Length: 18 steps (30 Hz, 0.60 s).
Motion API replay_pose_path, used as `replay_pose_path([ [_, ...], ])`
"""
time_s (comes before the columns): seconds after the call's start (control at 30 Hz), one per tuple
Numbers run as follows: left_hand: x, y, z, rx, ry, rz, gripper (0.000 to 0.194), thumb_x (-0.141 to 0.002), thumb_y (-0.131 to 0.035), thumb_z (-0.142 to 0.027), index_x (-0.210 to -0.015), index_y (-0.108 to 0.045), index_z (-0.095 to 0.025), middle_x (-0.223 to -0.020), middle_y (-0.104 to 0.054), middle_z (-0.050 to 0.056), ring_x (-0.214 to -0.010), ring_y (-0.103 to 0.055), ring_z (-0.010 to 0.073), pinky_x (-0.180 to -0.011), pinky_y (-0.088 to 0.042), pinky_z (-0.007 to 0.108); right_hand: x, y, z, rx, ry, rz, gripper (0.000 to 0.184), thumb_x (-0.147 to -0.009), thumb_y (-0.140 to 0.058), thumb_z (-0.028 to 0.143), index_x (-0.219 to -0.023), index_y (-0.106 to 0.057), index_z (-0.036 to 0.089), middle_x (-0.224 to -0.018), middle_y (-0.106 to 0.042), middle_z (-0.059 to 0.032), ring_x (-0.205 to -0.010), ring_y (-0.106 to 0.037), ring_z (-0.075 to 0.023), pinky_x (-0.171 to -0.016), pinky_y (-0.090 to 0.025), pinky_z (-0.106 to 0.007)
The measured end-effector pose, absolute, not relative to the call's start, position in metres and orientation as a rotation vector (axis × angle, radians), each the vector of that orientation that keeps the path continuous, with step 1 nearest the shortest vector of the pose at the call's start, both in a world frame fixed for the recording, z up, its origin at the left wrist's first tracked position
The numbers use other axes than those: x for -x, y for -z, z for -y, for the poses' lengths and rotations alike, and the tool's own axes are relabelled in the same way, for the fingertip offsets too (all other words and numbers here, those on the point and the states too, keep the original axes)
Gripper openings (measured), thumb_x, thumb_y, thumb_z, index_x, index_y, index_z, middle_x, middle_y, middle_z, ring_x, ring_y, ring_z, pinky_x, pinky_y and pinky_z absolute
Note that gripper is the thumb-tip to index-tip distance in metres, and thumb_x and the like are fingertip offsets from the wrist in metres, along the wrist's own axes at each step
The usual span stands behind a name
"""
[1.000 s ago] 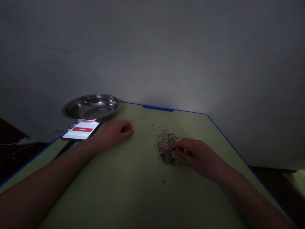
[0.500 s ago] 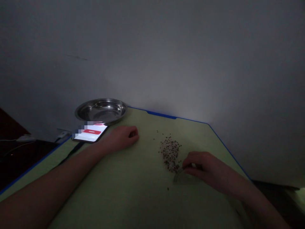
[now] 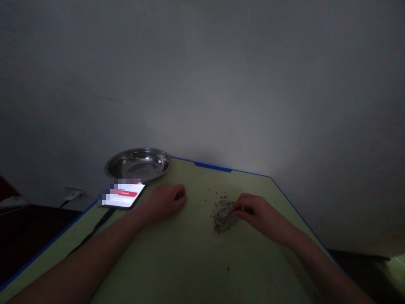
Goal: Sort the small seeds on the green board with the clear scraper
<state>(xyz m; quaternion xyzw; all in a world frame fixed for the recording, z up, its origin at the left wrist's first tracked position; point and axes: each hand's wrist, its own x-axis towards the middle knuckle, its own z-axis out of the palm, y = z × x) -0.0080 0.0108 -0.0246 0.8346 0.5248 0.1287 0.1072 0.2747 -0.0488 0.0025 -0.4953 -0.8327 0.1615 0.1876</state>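
My left hand (image 3: 167,200) rests on the table in a loose fist beside the phone, with nothing visible in its fingers. A small heap of mixed pale and dark grains or beans (image 3: 221,219) lies on the tabletop to its right. At the heap's right side, my right hand (image 3: 255,211) is closed in a pinch on a thin clear piece (image 3: 230,216), apparently plastic. This piece is hard to see against the grains, and its full outline is blurred. A few dark grains lie loose above the heap, and a single one (image 3: 228,268) sits nearer to me.
A shiny metal bowl (image 3: 109,172) stands at the table's back left. In front of it lies a phone (image 3: 126,200) with a lit screen and a dark strap or cable. The pale green table (image 3: 190,261) has blue edges and stands against a grey wall (image 3: 221,84).
My right hand has moved up and left, bringing the clear piece from beside the heap's near end onto the grains. My left hand stays in place on the table. The view has tilted up slightly.
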Motion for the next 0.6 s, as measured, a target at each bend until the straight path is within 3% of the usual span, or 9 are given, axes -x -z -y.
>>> replay_pose_path([
  [0.2,0.009,0.028,-0.012,-2.454,-0.450,-1.501,0.022,-0.079,-0.044,-0.034,-0.077,-0.060,-0.020,-0.072,-0.064,0.003,-0.061,-0.053,0.0156,-0.056,-0.030,0.026,-0.313,-0.002,0.051,1.710,-0.398,2.146,0.019,-0.084,-0.049,0.031,-0.075,-0.059,0.017,-0.063,-0.058,-0.0002,-0.057,-0.052,-0.0138,-0.054,-0.039,-0.026],
  [0.4,0.010,0.030,-0.012,-2.443,-0.497,-1.474,0.020,-0.078,-0.044,-0.033,-0.074,-0.058,-0.020,-0.069,-0.063,0.003,-0.059,-0.053,0.0149,-0.053,-0.027,0.026,-0.340,0.019,0.055,1.915,-0.434,1.888,0.031,-0.083,-0.041,0.030,-0.103,-0.057,0.014,-0.054,-0.051,0.0043,-0.043,-0.048,-0.0134,-0.045,-0.038,-0.026],
  [0.6,0.011,0.032,-0.012,-2.467,-0.524,-1.455,0.022,-0.080,-0.042,-0.033,-0.074,-0.058,-0.020,-0.069,-0.062,0.003,-0.059,-0.053,0.0157,-0.053,-0.027,0.027,-0.320,0.038,0.052,1.916,-0.270,1.947,0.037,-0.085,-0.043,0.032,-0.111,-0.058,0.011,-0.061,-0.061,-0.0010,-0.056,-0.058,-0.0172,-0.054,-0.043,-0.028],
])
